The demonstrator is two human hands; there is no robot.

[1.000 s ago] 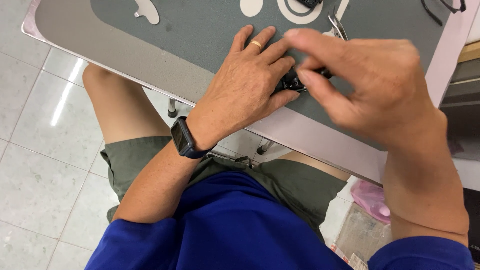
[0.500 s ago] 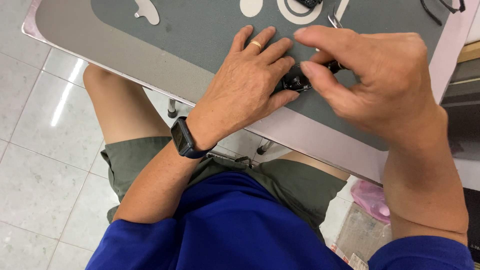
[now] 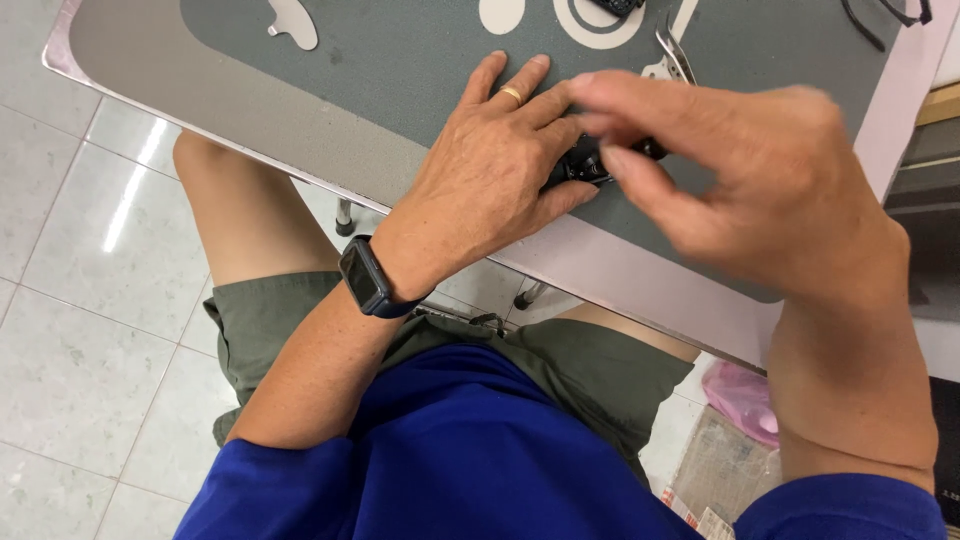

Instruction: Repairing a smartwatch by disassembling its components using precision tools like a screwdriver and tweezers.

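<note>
My left hand (image 3: 490, 170) lies flat on the grey work mat (image 3: 400, 70), its fingers pressed around a small black object (image 3: 583, 160) and holding it down. A ring sits on one finger and a dark watch (image 3: 366, 280) is on the wrist. My right hand (image 3: 750, 190) hovers just right of and above the black object, blurred, with thumb and forefinger close together near it; whether they pinch anything is unclear. Most of the black object is hidden by both hands.
Metal tweezers or pliers (image 3: 672, 50) lie on the mat behind my hands. A dark cable (image 3: 880, 20) is at the far right. The table edge (image 3: 250, 160) runs diagonally above my lap. A pink bag (image 3: 745, 400) rests on the tiled floor.
My right hand has lifted off the black object and moved up and to the right, uncovering part of it. My left hand has stayed in place.
</note>
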